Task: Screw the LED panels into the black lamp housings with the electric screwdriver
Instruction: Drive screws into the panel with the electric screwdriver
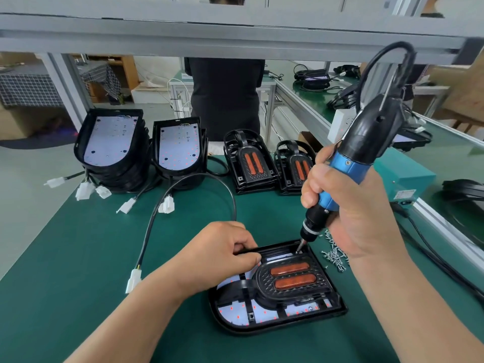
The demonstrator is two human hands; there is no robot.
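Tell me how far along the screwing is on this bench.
Done: nothing clearly finished is visible. In hand: the right hand grips the electric screwdriver, its bit at the far right corner of the lamp housing, which the left hand holds by its far edge. Left: probably this housing's other corners, then two stacks of housings with LED panels at the back left; loose screws lie beside the housing.

Free green mat (78,258) left, screws (334,255) right of housing (262,330), cable (204,176) behind
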